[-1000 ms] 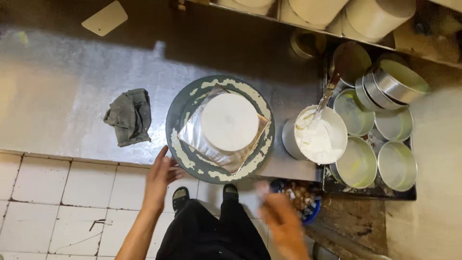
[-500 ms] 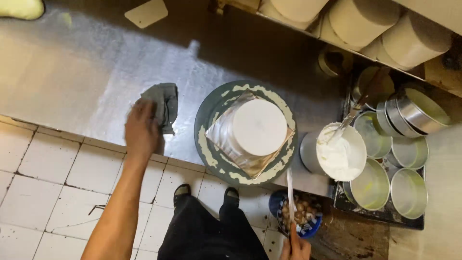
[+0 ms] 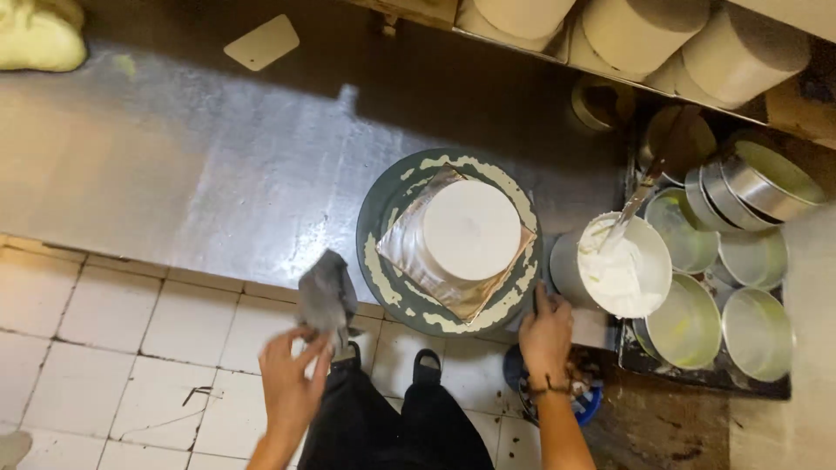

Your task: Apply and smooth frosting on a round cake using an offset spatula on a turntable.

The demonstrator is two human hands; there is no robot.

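The left hand [image 3: 292, 383] pinches a grey cloth [image 3: 326, 298] by its lower end, fingers closed around the bunched fabric, and holds it up over the tiled floor just off the counter's front edge. The cloth hangs limp and crumpled — soft, light, and likely a little damp or greasy, so it would take any grip; a pinch at a corner or a fistful serves equally well.

The right hand [image 3: 546, 335] rests at the near rim of the round grey turntable [image 3: 383, 209], fingers laid flat against its edge rather than gripping. That turntable looks heavy and stiff, its rim smeared with patches of cream and so probably slippery; the bare grey stretches between smears seem the safer places to touch.

On the turntable sits a square silver cake board [image 3: 405, 248], turned cornerwise, and on it a round white-iced cake [image 3: 471, 229]. The cake is the fragile thing here — soft icing that would mark at a touch — so it is best moved by the board's corners.

Just right of the turntable stands a white bowl of cream [image 3: 623, 265] with a spatula [image 3: 634, 207] leaning in it. Beyond that, a tray holds several empty round tins [image 3: 697, 318]. Across the steel counter [image 3: 174, 165] lie a pale scraper [image 3: 262, 42] and, at the far left corner, a lump of yellow dough [image 3: 39, 35].
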